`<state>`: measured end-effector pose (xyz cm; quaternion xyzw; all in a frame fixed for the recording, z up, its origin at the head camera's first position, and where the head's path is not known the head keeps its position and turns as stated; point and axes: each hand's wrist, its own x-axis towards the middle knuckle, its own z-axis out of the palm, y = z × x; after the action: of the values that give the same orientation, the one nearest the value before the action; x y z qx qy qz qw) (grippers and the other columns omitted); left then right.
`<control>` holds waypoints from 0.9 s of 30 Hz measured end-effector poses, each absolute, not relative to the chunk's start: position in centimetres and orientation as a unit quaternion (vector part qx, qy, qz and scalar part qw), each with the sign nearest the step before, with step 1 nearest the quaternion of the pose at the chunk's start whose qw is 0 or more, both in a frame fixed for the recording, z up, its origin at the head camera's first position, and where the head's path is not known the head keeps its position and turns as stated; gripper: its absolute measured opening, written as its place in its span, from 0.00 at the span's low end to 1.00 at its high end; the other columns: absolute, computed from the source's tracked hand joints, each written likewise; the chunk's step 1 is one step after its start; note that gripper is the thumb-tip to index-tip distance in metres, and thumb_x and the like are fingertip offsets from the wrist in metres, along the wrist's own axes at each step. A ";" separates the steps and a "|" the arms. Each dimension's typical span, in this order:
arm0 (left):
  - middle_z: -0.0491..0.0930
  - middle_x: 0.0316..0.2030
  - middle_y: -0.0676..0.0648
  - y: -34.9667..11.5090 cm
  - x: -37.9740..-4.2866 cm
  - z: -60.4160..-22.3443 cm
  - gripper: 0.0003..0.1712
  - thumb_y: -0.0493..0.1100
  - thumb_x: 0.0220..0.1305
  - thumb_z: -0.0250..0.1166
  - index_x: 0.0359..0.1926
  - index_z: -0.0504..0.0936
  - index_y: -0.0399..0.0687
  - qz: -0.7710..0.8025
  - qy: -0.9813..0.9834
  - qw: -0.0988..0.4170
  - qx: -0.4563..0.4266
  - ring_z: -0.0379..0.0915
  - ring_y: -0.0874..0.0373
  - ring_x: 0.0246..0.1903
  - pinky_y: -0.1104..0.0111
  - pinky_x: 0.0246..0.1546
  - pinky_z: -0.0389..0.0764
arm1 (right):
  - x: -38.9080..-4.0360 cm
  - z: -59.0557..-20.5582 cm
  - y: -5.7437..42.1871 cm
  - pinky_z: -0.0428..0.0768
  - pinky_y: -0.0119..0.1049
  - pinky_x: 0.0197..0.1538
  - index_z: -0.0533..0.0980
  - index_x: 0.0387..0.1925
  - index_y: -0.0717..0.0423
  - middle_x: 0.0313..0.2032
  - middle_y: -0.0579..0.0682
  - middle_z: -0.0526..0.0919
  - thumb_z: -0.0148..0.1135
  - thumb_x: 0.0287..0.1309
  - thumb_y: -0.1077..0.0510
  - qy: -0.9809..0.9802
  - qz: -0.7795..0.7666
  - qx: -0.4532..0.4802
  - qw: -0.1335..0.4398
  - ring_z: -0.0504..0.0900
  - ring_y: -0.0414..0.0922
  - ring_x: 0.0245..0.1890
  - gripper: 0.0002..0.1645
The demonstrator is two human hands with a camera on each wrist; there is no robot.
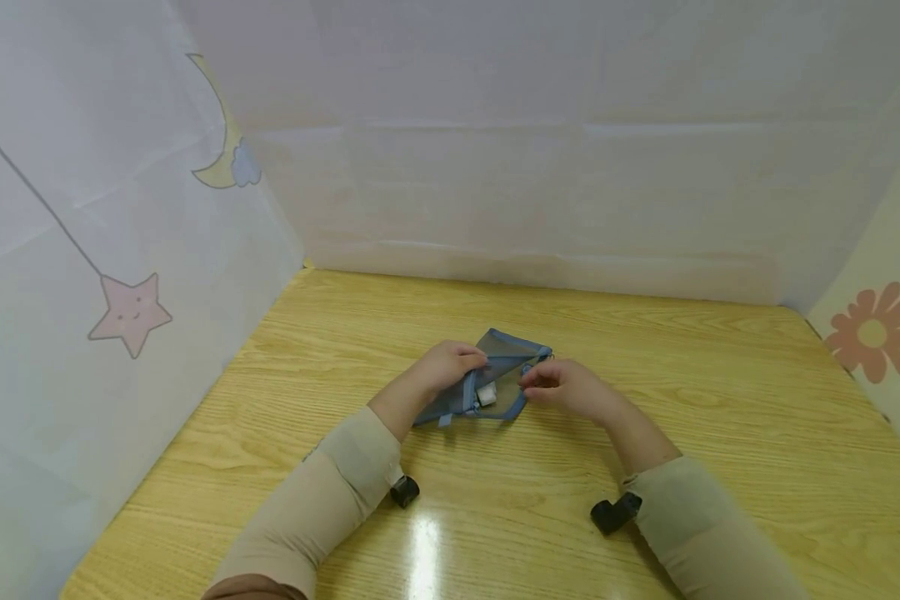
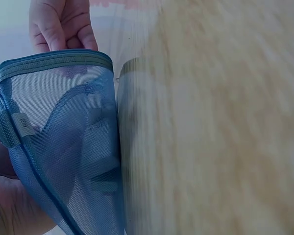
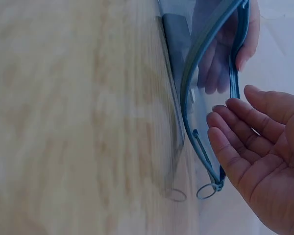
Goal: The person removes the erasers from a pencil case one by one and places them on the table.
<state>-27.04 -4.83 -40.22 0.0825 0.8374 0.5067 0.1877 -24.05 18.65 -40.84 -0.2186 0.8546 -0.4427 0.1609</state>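
Note:
A blue mesh zipper pouch (image 1: 442, 402) is raised on its side at the table's middle, its zipped mouth spread towards the right. My left hand (image 1: 450, 364) grips its upper edge, thumb on one side and fingers behind the mesh. A small white block-like item (image 1: 486, 393) shows inside; through the mesh in the left wrist view this pale item (image 2: 100, 147) looks blurred. Beside the mouth is my right hand (image 1: 566, 387), fingers loosely bent and holding nothing in the right wrist view, fingertips (image 3: 218, 134) right at the zipper edge.
A metal ring (image 3: 206, 191) hangs from the pouch's zipper end, low over the wooden table (image 1: 330, 333). White printed sheets (image 1: 495, 192) stand behind the table and at both sides. Black wrist cameras (image 1: 615, 512) sit under both sleeves.

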 end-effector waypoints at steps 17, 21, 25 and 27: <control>0.79 0.44 0.54 -4.3 -27.3 -40.2 0.14 0.44 0.60 0.62 0.47 0.82 0.49 0.482 0.851 0.182 0.101 0.71 0.56 0.48 0.60 0.50 0.70 | -23.0 -40.9 17.4 0.76 0.41 0.45 0.78 0.48 0.56 0.44 0.48 0.82 0.62 0.55 0.57 0.888 -0.267 -0.336 0.162 0.79 0.46 0.44 0.18; 0.79 0.40 0.56 -4.1 -27.5 -40.4 0.15 0.48 0.57 0.65 0.45 0.83 0.50 0.464 0.862 0.172 0.112 0.72 0.58 0.45 0.61 0.48 0.71 | -22.7 -40.8 17.4 0.75 0.44 0.47 0.78 0.48 0.59 0.45 0.51 0.81 0.62 0.55 0.58 0.886 -0.237 -0.370 0.150 0.78 0.48 0.46 0.18; 0.80 0.39 0.56 -4.1 -27.6 -40.5 0.10 0.48 0.57 0.64 0.40 0.85 0.53 0.449 0.871 0.155 0.122 0.73 0.59 0.42 0.64 0.44 0.73 | -22.3 -40.6 17.1 0.73 0.46 0.50 0.78 0.48 0.61 0.48 0.54 0.80 0.61 0.55 0.59 0.888 -0.214 -0.377 0.152 0.76 0.51 0.50 0.19; 0.80 0.39 0.56 -4.1 -27.6 -40.6 0.09 0.47 0.58 0.63 0.38 0.86 0.54 0.443 0.876 0.145 0.127 0.73 0.60 0.41 0.65 0.42 0.73 | -22.1 -40.5 17.0 0.73 0.47 0.51 0.77 0.49 0.62 0.49 0.55 0.79 0.61 0.55 0.59 0.890 -0.204 -0.377 0.156 0.76 0.52 0.51 0.19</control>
<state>-27.62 -4.08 -40.55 0.1269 0.8756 0.4429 0.1453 -22.13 16.98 -40.46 -0.3766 0.8900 -0.2038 0.1565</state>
